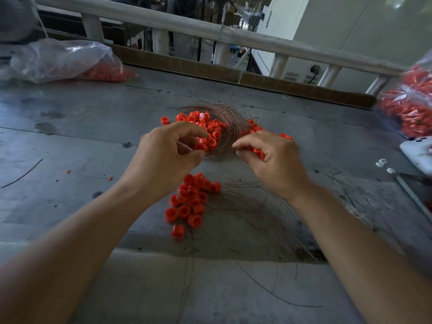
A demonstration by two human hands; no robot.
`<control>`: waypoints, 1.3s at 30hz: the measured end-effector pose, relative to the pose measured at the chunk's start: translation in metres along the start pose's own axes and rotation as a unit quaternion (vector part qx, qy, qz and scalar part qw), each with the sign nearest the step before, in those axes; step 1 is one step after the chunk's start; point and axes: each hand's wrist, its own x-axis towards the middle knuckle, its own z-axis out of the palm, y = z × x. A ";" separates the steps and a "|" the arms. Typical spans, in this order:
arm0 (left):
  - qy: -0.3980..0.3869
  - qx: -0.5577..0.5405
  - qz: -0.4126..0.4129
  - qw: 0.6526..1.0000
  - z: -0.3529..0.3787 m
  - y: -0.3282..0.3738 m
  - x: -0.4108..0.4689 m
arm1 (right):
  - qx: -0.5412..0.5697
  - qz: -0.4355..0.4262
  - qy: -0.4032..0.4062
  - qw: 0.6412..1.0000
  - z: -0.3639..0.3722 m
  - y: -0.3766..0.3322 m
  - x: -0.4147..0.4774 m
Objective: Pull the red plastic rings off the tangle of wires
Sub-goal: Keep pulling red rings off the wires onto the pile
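Faced a grey, stained metal table (70,136), edged at the far side by a brown cardboard strip (182,64). Beyond, ran up against a pale, dusty railing (163,19) on round posts; further right, an off-white wall (350,31) with a dark socket (316,69). Lit softly, evenly.

Wire tangle (230,123) lies mid-table (93,118); ring pile (190,202) just in front, nearer you. Bag (63,59) back L, 2nd bag (411,106) at your R.
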 end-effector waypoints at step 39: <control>-0.039 -0.173 0.024 0.984 -0.002 0.009 -0.005 | 0.067 -0.011 0.023 0.997 -0.020 -0.038 -0.003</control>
